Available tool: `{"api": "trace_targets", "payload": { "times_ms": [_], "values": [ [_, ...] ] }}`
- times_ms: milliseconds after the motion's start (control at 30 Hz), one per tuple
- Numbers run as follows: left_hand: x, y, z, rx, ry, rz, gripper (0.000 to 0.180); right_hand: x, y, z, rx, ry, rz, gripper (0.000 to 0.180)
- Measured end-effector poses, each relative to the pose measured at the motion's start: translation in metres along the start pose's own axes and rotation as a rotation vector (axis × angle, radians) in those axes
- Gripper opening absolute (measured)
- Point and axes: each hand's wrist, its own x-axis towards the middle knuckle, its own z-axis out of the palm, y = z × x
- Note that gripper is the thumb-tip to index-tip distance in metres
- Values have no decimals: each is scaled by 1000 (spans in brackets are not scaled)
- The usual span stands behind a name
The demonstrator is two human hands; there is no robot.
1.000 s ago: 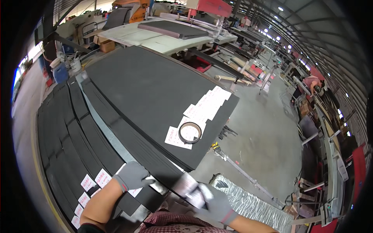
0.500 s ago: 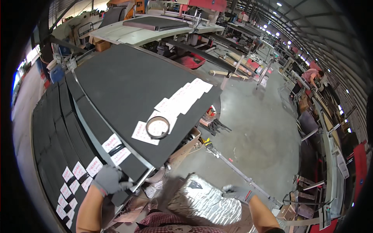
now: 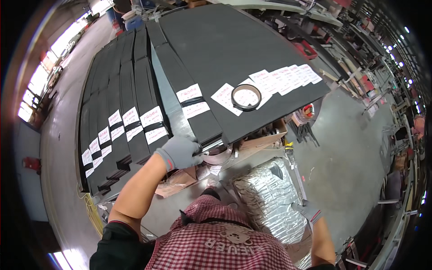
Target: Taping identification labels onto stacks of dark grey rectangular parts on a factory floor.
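Head view: my two gloved hands at a work table stacked with black strips.
Left hand (image 3: pixel 180 151): grey glove, fingers curled and pressed onto the near end of a black strip bundle (image 3: pixel 189 96), at the table's front edge.
Black strip bundle: long and flat, wrapped by a dark band between two white labels (image 3: pixel 192 100); it lay alongside the large black sheet, its near end under my fingers.
Right hand (image 3: pixel 307 210): grey glove, held low at my right side, fingers loosely spread, resting on or just over the silver foil bag (image 3: pixel 265 193); I could not tell whether it touched.
Silver foil bag: crinkled, bulky, on the floor below the table's front edge.
Large black sheet (image 3: pixel 234 45): covered most of the table to the right of the bundle.
Tape ring (image 3: pixel 246 97): dark hoop lying on white paper slips on the sheet, near its front edge.
White paper slips (image 3: pixel 288 77): a row running rightward from the ring along the sheet's edge.
Other bundles (image 3: pixel 130 117): several more black banded strips with white labels, side by side to the left of the one I held.
Cardboard box (image 3: pixel 263 139): open, under the table edge, just right of my left hand.
Shirt (image 3: pixel 216 243): red and white check, at the lower edge.
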Motion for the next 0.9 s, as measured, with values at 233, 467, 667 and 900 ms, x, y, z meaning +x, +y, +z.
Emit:
{"api": "trace_targets", "payload": {
  "times_ms": [233,467,667,900],
  "values": [
    [115,-3,-59,-485,303,210,25,38,-152,71,760,-20,-610,78],
    [225,-27,-3,-287,162,-179,25,72,-266,136,1336,-190,-252,33],
    [221,-84,-35,-328,253,113,25,90,-259,146,1297,78,-331,19],
    [205,-74,-48,-205,262,370,25,57,-252,134,1335,16,-208,12]
  ]
}}
